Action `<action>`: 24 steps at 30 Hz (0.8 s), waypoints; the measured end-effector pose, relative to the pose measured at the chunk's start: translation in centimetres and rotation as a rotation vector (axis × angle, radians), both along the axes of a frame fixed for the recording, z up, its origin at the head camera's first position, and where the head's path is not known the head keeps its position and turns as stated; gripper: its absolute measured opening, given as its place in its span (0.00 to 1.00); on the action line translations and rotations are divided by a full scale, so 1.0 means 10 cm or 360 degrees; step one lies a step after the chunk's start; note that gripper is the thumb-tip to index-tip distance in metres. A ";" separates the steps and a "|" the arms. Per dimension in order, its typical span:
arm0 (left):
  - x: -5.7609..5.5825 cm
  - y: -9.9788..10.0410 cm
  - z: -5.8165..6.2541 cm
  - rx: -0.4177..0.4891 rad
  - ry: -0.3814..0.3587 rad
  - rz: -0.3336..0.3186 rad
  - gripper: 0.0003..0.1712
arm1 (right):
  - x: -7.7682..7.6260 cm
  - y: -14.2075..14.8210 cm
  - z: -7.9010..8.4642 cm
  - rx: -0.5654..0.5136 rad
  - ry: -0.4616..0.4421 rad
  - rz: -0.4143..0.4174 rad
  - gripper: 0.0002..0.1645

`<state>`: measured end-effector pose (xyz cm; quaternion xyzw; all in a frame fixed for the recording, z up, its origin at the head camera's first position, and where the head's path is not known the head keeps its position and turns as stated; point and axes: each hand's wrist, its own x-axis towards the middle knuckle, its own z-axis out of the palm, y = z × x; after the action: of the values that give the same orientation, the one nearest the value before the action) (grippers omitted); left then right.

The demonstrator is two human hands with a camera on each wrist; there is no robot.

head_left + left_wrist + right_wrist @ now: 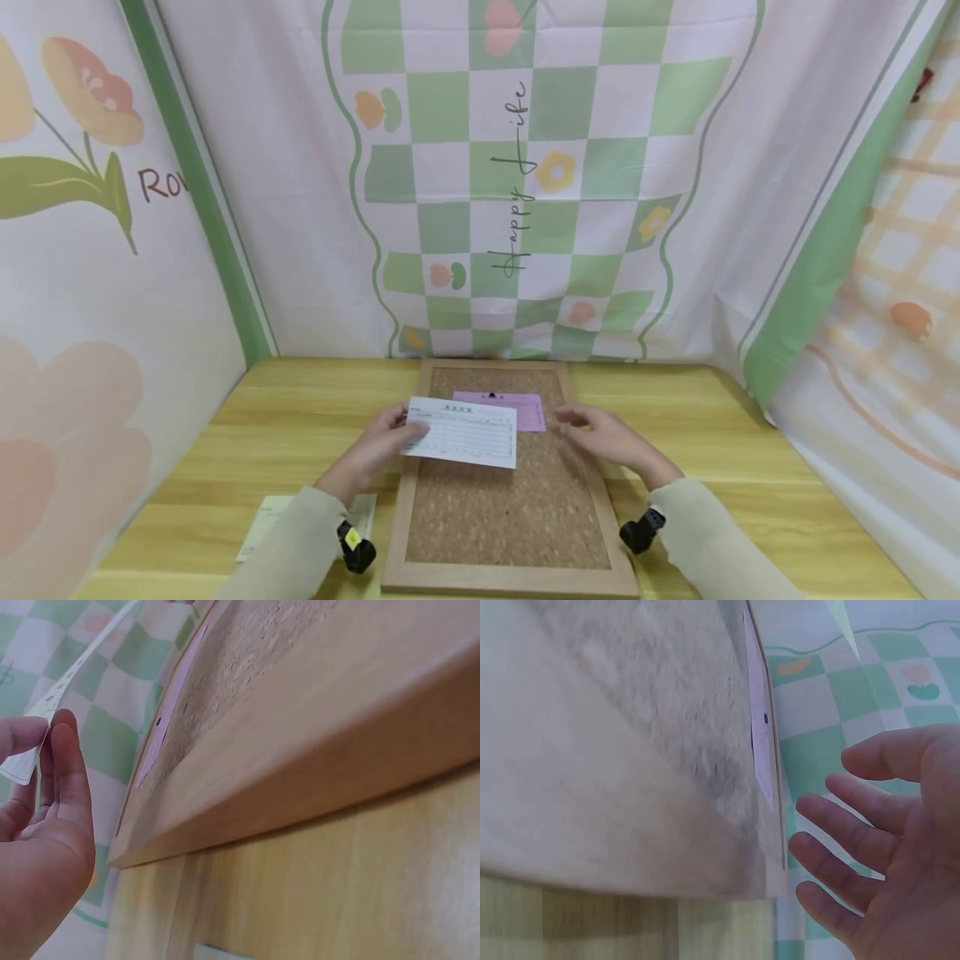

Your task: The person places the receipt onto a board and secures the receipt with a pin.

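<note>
My left hand (382,446) pinches the left edge of a white printed form (468,435) between thumb and fingers, holding it above a wood-framed cork board (510,517). In the left wrist view that form (52,701) appears nearly edge-on. Behind it, a pink slip (531,412) lies on the upper part of the board with a small black pin or clip (492,395) at its top edge; the white form covers part of it. To the right of the pink slip, my right hand (611,437) hovers with nothing in it, its fingers (847,825) spread and slightly bent.
A pale green slip (262,521) lies on the wooden table (195,467) left of the board, partly hidden under my left sleeve. Beyond the table's far edge hangs a checked curtain (438,175), and more printed cloth hangs at both sides.
</note>
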<state>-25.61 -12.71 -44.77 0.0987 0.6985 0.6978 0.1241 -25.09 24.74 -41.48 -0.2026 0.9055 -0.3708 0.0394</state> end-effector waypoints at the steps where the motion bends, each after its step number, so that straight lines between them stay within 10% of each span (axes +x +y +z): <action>1: 0.00 0.01 0.00 -0.0008 0.0003 0.0004 0.28 | 0.00 -0.02 0.01 -0.0007 -0.0001 -0.0003 0.24; 24: 0.03 0.14 -0.03 0.0048 -0.0037 -0.0021 0.32 | 0.06 -0.26 0.02 -0.0192 -0.0202 0.0267 0.25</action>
<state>-25.31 -11.34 -45.03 0.0969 0.6859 0.7084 0.1353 -24.48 22.10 -41.28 -0.2557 0.8571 -0.4321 0.1154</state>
